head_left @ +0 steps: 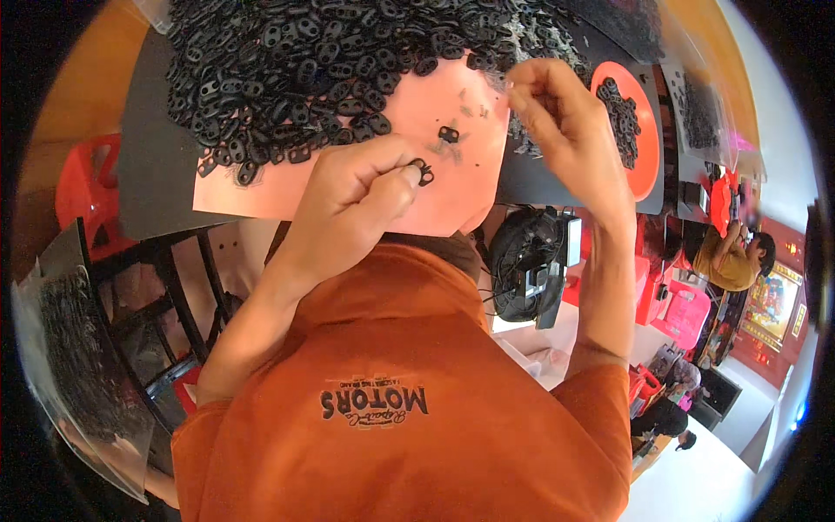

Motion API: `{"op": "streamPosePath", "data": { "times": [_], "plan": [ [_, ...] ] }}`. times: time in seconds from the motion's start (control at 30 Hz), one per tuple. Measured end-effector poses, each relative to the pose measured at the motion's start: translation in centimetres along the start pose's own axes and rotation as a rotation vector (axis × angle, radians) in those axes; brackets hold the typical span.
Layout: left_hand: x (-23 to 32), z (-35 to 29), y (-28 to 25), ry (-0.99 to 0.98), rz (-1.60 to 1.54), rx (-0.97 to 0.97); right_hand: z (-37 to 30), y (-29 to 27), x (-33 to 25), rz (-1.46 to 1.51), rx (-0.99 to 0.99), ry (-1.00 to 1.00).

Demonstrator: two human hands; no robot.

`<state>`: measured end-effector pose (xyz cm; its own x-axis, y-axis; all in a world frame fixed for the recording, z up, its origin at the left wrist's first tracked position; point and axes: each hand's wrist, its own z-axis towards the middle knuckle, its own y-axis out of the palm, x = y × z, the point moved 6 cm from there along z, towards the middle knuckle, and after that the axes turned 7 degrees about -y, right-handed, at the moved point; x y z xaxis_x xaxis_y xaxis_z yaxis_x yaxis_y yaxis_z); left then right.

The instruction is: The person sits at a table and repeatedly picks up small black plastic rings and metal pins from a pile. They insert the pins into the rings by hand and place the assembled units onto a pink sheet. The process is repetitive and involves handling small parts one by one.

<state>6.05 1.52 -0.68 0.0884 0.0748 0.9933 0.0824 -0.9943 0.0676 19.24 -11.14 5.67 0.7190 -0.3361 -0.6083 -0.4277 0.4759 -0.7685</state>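
My left hand is closed over the near part of a pink sheet, pinching a small black plastic piece with two holes between thumb and fingers. My right hand is raised at the sheet's right edge, beside a heap of tiny pale bits. Its thumb and forefinger are pressed together; what is between them is too small to make out. One loose black piece lies on the sheet between the hands. A large pile of similar black two-holed pieces spreads beyond my left hand.
At the right, an orange-red oval tray bears more small black pieces. A black fan-like device is below the table edge. A red plastic chair stands at left. Other people, including one in a yellow top, are far right.
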Motion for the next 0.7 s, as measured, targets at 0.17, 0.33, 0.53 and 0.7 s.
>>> {"op": "streamPosePath", "data": {
  "times": [0.17,0.33,0.53,0.7],
  "plan": [
    [0.2,0.1,0.0,-0.006,-0.073,0.025,0.8,2.4,-3.2,0.15,-0.056,-0.154],
    [0.6,-0.1,-0.1,-0.014,-0.103,0.034,0.2,3.9,-3.4,0.499,-0.023,0.145],
    [0.1,0.1,-0.2,-0.005,-0.109,0.048,0.2,4.5,-3.1,0.569,0.049,0.168],
    [0.7,0.1,-0.3,0.027,-0.148,0.096,0.1,5.1,-3.0,0.575,0.018,0.206]
  ]
}}
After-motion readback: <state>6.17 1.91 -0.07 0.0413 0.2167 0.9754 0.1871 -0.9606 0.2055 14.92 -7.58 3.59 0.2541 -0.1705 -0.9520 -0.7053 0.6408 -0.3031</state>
